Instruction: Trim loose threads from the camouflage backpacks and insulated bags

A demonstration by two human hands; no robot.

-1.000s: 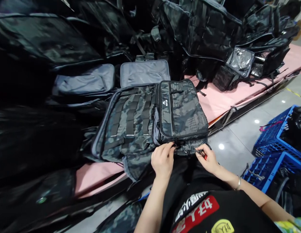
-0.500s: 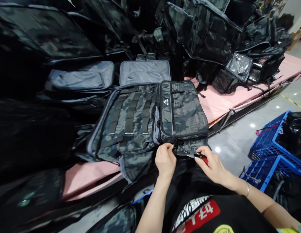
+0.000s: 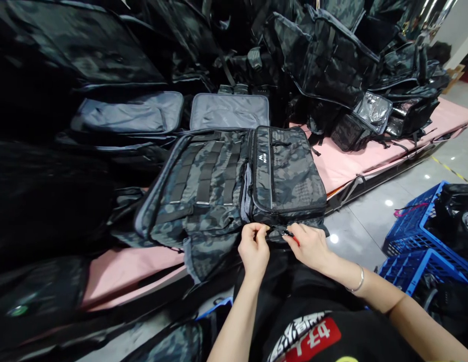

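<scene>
A dark camouflage backpack (image 3: 290,171) lies spread open in front of me, its webbed panel (image 3: 207,171) to the left and a zipped pocket with a white logo to the right. My left hand (image 3: 254,246) is closed in a pinch at the bag's near edge, below the pocket. What its fingertips grip is too small to make out. My right hand (image 3: 311,246) is wrapped round small thread snips (image 3: 292,236) with red and black handles. Their tip points left, close to my left fingertips; most of the tool is hidden by my fingers.
More camouflage bags (image 3: 328,60) are piled at the back and left. Grey-lined open flaps (image 3: 229,110) stand behind the backpack. A pink-covered table (image 3: 350,166) runs beneath. Blue crates (image 3: 410,211) with dark bags stand on the floor at right.
My right hand has moved left with the snips, bringing their tip close to my left fingertips. My left hand keeps its pinch at the bag's near edge. The view has shifted slightly.
</scene>
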